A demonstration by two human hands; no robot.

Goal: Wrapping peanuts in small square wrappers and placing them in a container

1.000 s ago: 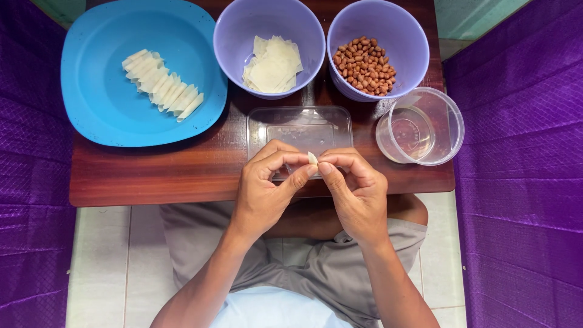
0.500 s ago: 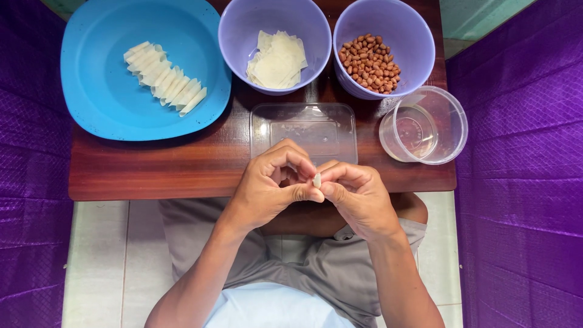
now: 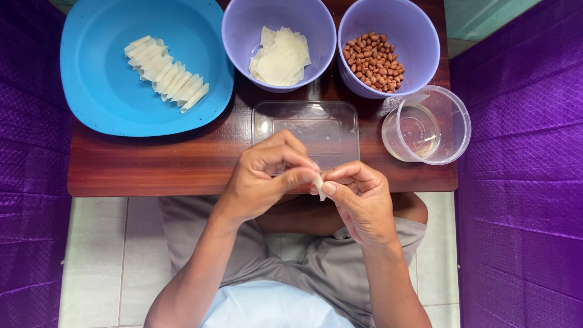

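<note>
Shifted down and a bit right since a second ago: both hands now past the table [image 3: 182, 170] edge, over the lap instead of over the clear lid [image 3: 306, 130]. Left hand [image 3: 264, 176] and right hand [image 3: 358, 200] both pinching the same small wrapper piece [image 3: 318, 184], thumbs and forefingers meeting on it, only a pale sliver poking out. Looks mid-fold, not done yet. Finished rolls [image 3: 167, 74] lined up on blue plate [image 3: 109, 97]; wrappers [image 3: 280, 58] and peanuts [image 3: 371, 61] in purple bowls, clear cup [image 3: 428, 124] on the right, none visibly touched.
</note>
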